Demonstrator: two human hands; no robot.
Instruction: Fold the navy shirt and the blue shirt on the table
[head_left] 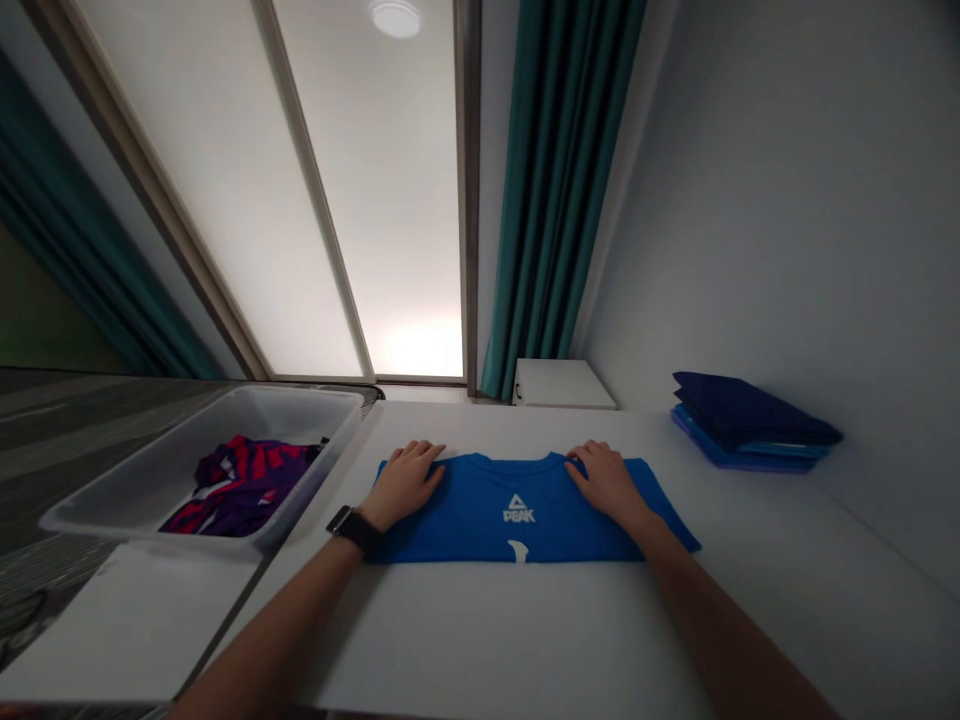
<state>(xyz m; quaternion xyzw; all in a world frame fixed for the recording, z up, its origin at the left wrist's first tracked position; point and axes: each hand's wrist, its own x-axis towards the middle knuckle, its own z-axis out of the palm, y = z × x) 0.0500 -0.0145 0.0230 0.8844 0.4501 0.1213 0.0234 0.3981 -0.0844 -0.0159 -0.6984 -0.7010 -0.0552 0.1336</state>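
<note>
A blue T-shirt (480, 515) with white PEAK lettering lies folded across the white table, its neckline toward the far side. My left hand (405, 483), with a black watch (354, 527) on the wrist, rests flat on the shirt's left shoulder, fingers stretched toward the far edge. On the right shoulder lies my right hand (606, 482), also flat with its fingers extended. Neither hand grips the cloth. Parts of the shirt beneath both hands and wrists are hidden.
A stack of folded blue garments (750, 420) sits at the table's right, by the wall. To the left stands a translucent plastic bin (300, 400) holding a crumpled red and purple garment (251, 480). A white cabinet (562, 383) stands behind the white table (495, 640).
</note>
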